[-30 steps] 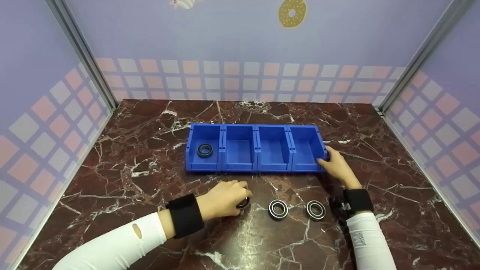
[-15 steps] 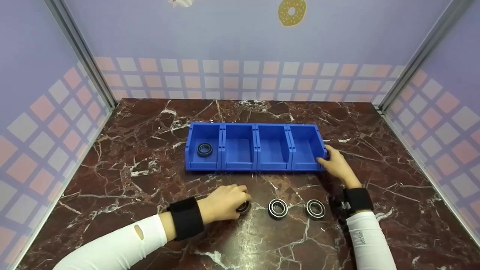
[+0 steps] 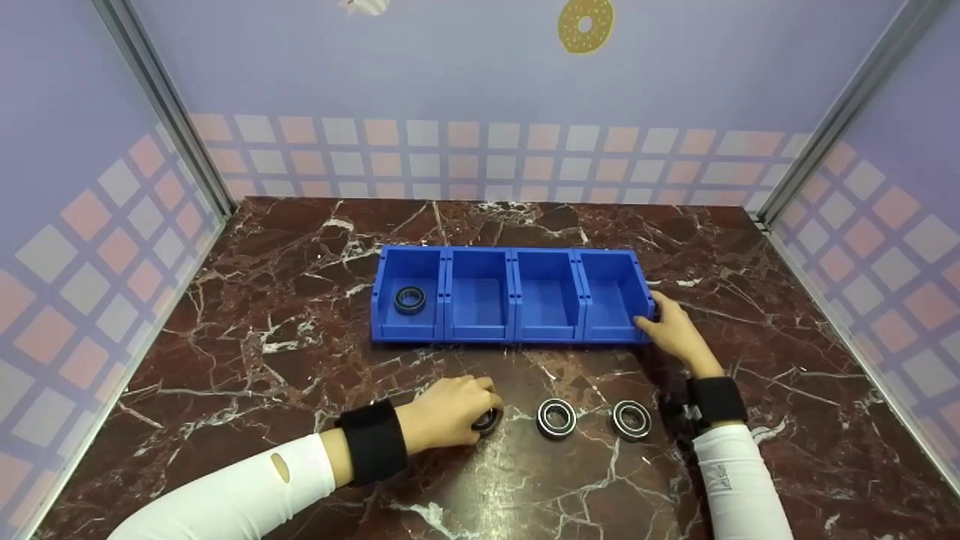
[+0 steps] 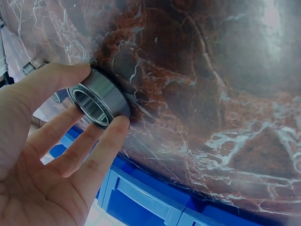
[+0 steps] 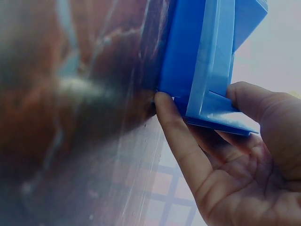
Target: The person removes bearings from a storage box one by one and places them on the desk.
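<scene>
My left hand (image 3: pixel 448 412) pinches a steel ball bearing (image 4: pixel 109 92) between thumb and fingertips, low over the marble table; in the head view the fingers hide much of it. My right hand (image 3: pixel 676 335) grips the right end wall of a row of joined blue storage bins (image 3: pixel 480 334), thumb inside the wall and fingers outside. In the right wrist view the thumb presses the blue bin (image 5: pixel 188 56) from one side, with a fingertip down at its base. Another bearing (image 3: pixel 409 308) lies flat in the leftmost bin.
Two more bearings, a middle one (image 3: pixel 556 433) and a right one (image 3: pixel 631 434), lie on the table (image 3: pixel 300 457) right of my left hand. Patterned panels (image 3: pixel 480 82) enclose the back and both sides.
My left hand has shifted slightly toward me with the bearing between its fingers. The right hand and the bins have stayed put.
</scene>
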The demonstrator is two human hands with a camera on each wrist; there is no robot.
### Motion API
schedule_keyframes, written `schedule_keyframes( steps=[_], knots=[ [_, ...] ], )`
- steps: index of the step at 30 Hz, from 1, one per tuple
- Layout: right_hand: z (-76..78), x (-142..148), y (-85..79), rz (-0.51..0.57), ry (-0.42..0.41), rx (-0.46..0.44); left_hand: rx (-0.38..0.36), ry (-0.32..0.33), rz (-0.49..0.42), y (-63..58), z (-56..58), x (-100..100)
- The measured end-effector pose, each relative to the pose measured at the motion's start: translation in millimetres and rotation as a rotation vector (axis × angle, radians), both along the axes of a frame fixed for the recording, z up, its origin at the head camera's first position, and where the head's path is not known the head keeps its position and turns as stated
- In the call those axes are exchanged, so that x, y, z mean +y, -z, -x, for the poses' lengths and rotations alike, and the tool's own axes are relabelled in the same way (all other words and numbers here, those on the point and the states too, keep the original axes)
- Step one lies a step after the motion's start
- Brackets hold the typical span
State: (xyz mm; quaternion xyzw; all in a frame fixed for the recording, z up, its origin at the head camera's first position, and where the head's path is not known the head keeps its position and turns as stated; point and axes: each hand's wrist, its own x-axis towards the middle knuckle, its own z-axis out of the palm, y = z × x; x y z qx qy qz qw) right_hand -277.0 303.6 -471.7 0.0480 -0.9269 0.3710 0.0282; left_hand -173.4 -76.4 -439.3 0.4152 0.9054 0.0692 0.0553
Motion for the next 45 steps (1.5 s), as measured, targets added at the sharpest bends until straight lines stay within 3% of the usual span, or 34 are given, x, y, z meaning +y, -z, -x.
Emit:
schedule_keyframes(
  steps=[29,45],
  knots=[
    [0.0,0.1,0.2,0.0,0.011,-0.021,0.021,0.012,0.028,2.1,0.0,1.0],
    [-1.0,-0.6,-1.1,0.015,0.003,-0.019,0.029,0.008,0.028,-5.2,-1.8,-1.8]
  ],
)
